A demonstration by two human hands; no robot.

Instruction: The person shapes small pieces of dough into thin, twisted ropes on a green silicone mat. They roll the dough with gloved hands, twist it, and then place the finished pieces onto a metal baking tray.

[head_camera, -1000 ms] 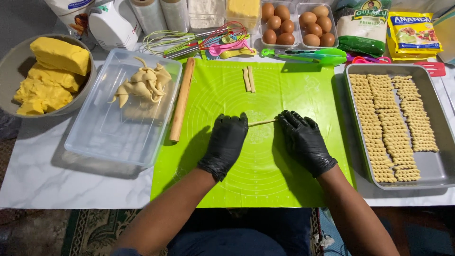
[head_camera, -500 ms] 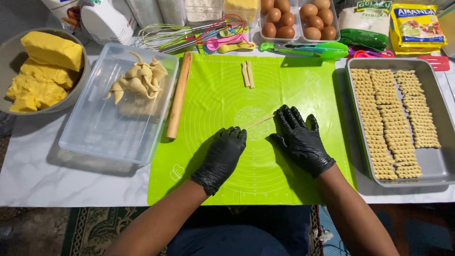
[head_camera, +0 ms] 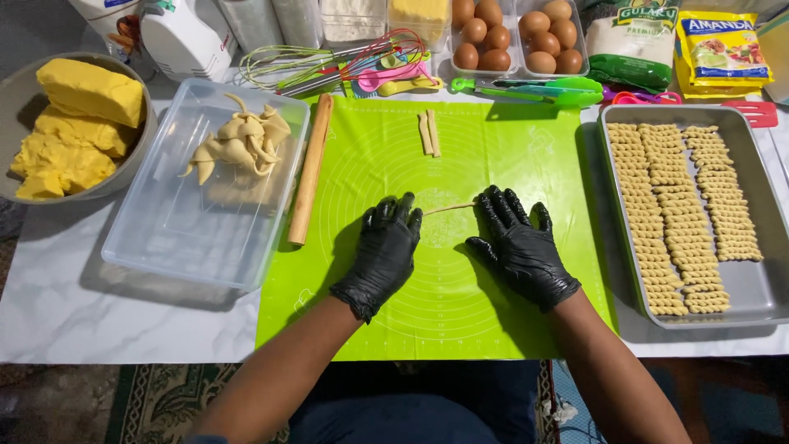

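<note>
Both my hands are in black gloves, flat on the green silicone mat point(head_camera: 370, 329). My left hand point(head_camera: 385, 255) and right hand point(head_camera: 519, 247) lie palm down with fingers spread, neither one closed around anything. A thin dough rope point(head_camera: 449, 208) runs between them; its ends go under my fingertips, so it is pressed to the mat, not gripped. The rope is pale, thin, slightly bowed.

Around it: two short dough sticks point(head_camera: 428, 133) lie side by side at the mat's far edge, well apart from my hands. A wooden rolling pin point(head_camera: 309, 171), slim and smooth, lies along the mat's left edge, touching the clear plastic tub point(head_camera: 164, 238). The tub holds a pile of twisted pale dough pieces point(head_camera: 238, 141). Further left, a grey bowl point(head_camera: 123, 177) with yellow blocky chunks point(head_camera: 74, 115), butter-like, soft edges.

On the right, a grey metal tray point(head_camera: 760, 288) with rows of ridged twisted dough sticks point(head_camera: 674, 214), tightly packed in columns. It sits just beside the mat.

Far side: brown eggs point(head_camera: 514, 33) in clear cartons, green tongs point(head_camera: 534, 86), wire whisks point(head_camera: 296, 70), coloured measuring spoons point(head_camera: 394, 74), a white hand mixer point(head_camera: 185, 37), bagged packets point(head_camera: 682, 41). Nothing lies between my hands and the rope. The table top point(head_camera: 74, 312) is white, marbled.
</note>
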